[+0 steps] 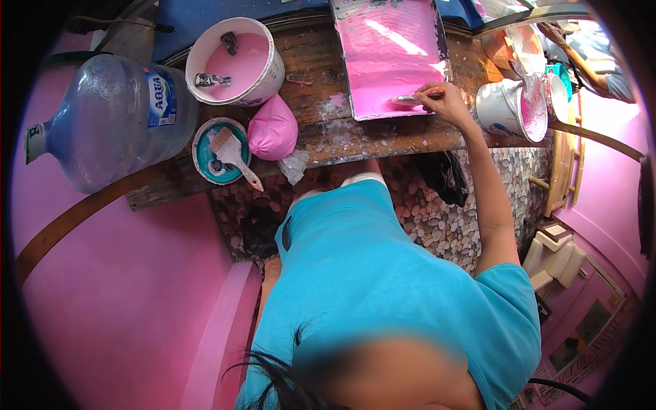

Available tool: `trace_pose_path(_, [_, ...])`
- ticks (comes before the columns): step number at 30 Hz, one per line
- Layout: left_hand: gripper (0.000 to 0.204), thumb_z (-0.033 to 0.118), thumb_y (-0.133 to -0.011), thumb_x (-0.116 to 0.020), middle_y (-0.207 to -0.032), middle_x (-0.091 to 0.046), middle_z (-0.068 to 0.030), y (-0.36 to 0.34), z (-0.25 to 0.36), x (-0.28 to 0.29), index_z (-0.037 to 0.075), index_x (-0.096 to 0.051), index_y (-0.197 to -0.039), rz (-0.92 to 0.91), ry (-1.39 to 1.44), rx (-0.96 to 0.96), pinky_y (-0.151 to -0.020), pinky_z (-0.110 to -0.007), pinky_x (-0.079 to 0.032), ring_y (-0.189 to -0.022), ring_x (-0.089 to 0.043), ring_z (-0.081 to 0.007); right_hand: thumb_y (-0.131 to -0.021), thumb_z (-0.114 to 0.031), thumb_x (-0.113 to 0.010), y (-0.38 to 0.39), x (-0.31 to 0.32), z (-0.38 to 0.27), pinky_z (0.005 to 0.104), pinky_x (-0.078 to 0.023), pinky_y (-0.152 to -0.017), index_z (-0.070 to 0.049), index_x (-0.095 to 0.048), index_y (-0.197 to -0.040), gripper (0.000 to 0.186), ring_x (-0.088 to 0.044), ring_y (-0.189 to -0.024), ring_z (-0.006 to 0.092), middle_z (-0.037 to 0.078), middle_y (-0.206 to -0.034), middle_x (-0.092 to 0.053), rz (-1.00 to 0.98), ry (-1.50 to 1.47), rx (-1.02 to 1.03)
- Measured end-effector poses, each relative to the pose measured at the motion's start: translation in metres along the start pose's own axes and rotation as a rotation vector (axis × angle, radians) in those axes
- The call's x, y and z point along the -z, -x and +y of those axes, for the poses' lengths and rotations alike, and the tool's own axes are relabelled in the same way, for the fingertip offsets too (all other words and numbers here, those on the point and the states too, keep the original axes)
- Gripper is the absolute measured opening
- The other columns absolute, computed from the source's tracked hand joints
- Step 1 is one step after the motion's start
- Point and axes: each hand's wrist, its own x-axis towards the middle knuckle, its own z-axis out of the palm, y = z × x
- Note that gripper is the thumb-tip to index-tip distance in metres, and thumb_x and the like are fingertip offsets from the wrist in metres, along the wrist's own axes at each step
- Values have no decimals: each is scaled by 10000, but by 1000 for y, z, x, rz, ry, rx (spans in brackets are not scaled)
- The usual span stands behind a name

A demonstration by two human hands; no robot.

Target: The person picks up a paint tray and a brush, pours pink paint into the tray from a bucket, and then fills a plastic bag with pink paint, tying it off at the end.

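My right hand is closed around the handle of a paintbrush. The brush lies low over the near right part of a paint tray, whose bed is covered in wet pink paint. Beside my left hip hangs my left hand, mostly hidden by my blue shirt, so its fingers do not show. A second, wide brush with a pale handle rests across a round teal lid on the left of the wooden table.
Left of the tray stands a white bucket of pink paint. Near it are a tied pink bag and a large clear water jug on its side. A paint-streaked white bucket sits at the table's right. Another person's arm shows far right.
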Motion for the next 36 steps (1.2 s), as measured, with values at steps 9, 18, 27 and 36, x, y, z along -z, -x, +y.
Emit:
trace_pose_path(9, [450, 280, -808, -542, -1193, -542, -130, -4, -9, -8, 117, -515, -1226, 5, 6, -13, -905, -427, -408, -1086, -518, -301, -792, -181, -685, -5, -38, -26, 278, -464, -570, -25, -685, -900, 190, -600, -569, 145, 91, -648, -636, 206, 16, 123])
trace_pose_path(18, [433, 272, -816, -518, -1187, -542, -132, -9, -15, -13, 109, -519, -1218, 14, 13, -21, -901, -428, -407, -1077, -516, -305, -779, -186, -689, 14, -4, 6, 294, -483, -606, -47, -696, -888, 177, -637, -616, 181, 116, -678, -651, 140, 120, 42])
trace_pose_path(27, [419, 265, -825, -493, -1181, -542, -133, -24, -21, -15, 101, -522, -1210, 41, -1, -46, -898, -428, -406, -1067, -514, -309, -834, -203, -667, -4, -35, -29, 252, -454, -514, -20, -689, -893, 194, -598, -538, 93, 58, -610, -644, 191, -148, 32])
trace_pose_path(36, [407, 257, -833, -469, -1174, -541, -135, -28, -29, -20, 94, -526, -1202, 47, -23, -67, -895, -429, -405, -1057, -512, -313, -857, -215, -666, -11, -67, 5, 215, -454, -477, 8, -673, -820, 226, -577, -535, 67, 34, -615, -623, 201, -539, -108])
